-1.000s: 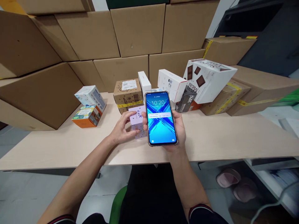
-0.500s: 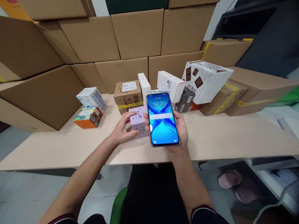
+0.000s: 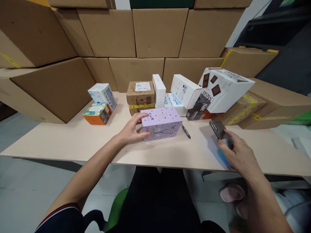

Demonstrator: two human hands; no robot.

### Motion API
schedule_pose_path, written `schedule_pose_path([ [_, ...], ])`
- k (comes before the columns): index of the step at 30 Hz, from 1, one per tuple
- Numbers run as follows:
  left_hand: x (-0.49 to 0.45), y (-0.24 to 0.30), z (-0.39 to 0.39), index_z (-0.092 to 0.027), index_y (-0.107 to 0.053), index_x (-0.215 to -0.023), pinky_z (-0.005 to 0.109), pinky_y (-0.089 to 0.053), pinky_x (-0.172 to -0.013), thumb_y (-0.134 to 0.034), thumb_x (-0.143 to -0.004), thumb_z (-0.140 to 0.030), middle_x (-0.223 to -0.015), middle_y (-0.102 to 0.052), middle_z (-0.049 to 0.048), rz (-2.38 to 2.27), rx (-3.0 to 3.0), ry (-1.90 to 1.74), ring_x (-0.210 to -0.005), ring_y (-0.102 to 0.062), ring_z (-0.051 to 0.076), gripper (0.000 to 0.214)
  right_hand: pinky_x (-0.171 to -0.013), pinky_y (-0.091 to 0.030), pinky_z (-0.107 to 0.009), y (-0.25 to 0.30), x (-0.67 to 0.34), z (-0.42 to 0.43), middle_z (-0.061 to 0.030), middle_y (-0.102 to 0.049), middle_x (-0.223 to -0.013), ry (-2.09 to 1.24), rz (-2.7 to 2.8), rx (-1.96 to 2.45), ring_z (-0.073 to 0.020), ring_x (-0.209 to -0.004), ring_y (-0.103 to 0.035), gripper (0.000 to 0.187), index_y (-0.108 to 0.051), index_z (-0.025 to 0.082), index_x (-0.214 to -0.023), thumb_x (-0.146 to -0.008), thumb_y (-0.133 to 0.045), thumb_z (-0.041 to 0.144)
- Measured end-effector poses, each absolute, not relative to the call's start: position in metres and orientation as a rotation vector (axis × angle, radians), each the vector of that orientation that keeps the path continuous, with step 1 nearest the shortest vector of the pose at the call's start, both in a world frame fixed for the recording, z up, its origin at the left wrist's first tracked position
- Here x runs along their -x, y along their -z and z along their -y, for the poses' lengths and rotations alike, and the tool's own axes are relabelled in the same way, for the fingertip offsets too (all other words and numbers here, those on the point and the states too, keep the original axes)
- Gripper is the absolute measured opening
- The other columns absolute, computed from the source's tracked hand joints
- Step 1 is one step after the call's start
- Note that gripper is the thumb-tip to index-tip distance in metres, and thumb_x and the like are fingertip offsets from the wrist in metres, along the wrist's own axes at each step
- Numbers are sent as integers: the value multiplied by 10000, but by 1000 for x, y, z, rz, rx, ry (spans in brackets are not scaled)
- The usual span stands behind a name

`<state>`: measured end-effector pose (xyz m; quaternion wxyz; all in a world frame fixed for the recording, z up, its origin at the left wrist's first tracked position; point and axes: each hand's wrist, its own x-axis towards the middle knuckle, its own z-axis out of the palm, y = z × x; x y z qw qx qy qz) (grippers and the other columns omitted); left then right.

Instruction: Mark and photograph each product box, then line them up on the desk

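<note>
A lilac printed box (image 3: 162, 125) lies lengthwise on the table near the middle. My left hand (image 3: 132, 129) grips its left end, thumb on the front face and fingers over the top and side. Over the right part of the table, my right hand (image 3: 239, 150) is closed on a smartphone (image 3: 218, 129), now turned edge-on with its screen facing down; a blue glow shows on the tabletop under it. Just right of the lilac box rests a dark pen (image 3: 186, 132).
Behind stand a brown carton (image 3: 141, 97), a slim white box (image 3: 159, 91), a tilted white box (image 3: 186, 90) and a large chocolate-print box (image 3: 222, 89). On the left, a light blue box (image 3: 102, 94) leans by an orange one (image 3: 97, 114). Stacked cardboard boxes (image 3: 159, 35) wall the back.
My right hand has carried the phone right, away from the lilac box, and tipped its screen downward. The whole lilac box and the pen now show. My left hand stays on the box.
</note>
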<state>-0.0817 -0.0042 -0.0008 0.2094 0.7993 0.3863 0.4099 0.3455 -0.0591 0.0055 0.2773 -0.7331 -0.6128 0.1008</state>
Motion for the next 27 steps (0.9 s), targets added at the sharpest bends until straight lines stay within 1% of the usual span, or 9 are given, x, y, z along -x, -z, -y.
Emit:
schedule_pose_path([
  [2,78,-13,14,-313,-491,-1474,558,-544,-1104,-848,-775,-410,-1440,-518,126,-1143,-2232,-1081,-1382,-531,338,791,-1123,-438,-505,-3,-349,58,-318,-637,-1328,-101,1775,2141,-410,-1285,-605,647,-545,55,-1484,-957,-474,424],
  [3,77,-21,22,-315,-495,-1478,564,-547,-1102,-853,-770,-422,-1435,-517,129,-1190,-2247,-1034,-1377,-535,343,801,-1106,-447,-513,-1,-349,58,-335,-635,-1308,-36,1813,2200,-420,-1256,-619,638,-538,49,-1487,-974,-460,420],
  [7,85,-50,71,-363,-502,-1493,539,-577,-1079,-827,-805,-459,-1440,-532,113,-1445,-2271,-940,-1336,-576,328,767,-1049,-465,-532,4,-350,56,-327,-625,-1311,82,1920,2323,-429,-1184,-651,609,-534,106,-1493,-1001,-438,451],
  [10,105,-57,113,-376,-531,-1464,495,-637,-984,-804,-812,-510,-1404,-574,83,-1687,-2182,-1023,-1269,-622,311,719,-1035,-453,-528,7,-352,53,-328,-633,-1293,77,1969,2369,-436,-1179,-647,623,-538,113,-1490,-1007,-411,485],
  [14,133,-49,143,-351,-565,-1440,532,-659,-903,-821,-758,-541,-1318,-588,96,-2138,-1939,-1167,-1077,-686,300,753,-1049,-417,-510,8,-353,48,-351,-627,-1291,8,1979,2404,-462,-1235,-604,671,-538,103,-1488,-1021,-322,534],
  [16,140,-44,144,-342,-562,-1448,577,-639,-914,-826,-750,-533,-1291,-566,117,-2378,-1835,-1178,-1039,-689,313,770,-1050,-410,-501,9,-353,46,-345,-630,-1292,-21,1973,2411,-461,-1252,-591,692,-533,103,-1496,-1024,-294,550],
  [19,142,-40,130,-326,-536,-1466,629,-605,-911,-822,-757,-550,-1282,-539,150,-2623,-1707,-1106,-1058,-674,366,796,-1052,-411,-495,11,-354,45,-322,-637,-1293,-29,1971,2408,-431,-1251,-597,700,-531,101,-1504,-1026,-298,557],
  [24,135,-43,92,-259,-457,-1513,646,-559,-899,-810,-761,-614,-1286,-504,206,-2682,-1654,-970,-1107,-630,445,903,-1054,-409,-533,19,-359,46,-329,-631,-1312,-25,2006,2356,-450,-1280,-575,707,-528,76,-1503,-1032,-291,547],
  [27,133,-46,68,-229,-438,-1519,638,-534,-890,-748,-814,-656,-1301,-491,250,-2691,-1710,-846,-1114,-614,471,880,-1010,-433,-557,24,-360,50,-338,-605,-1347,0,2010,2306,-463,-1286,-558,724,-534,69,-1500,-1041,-267,562],
])
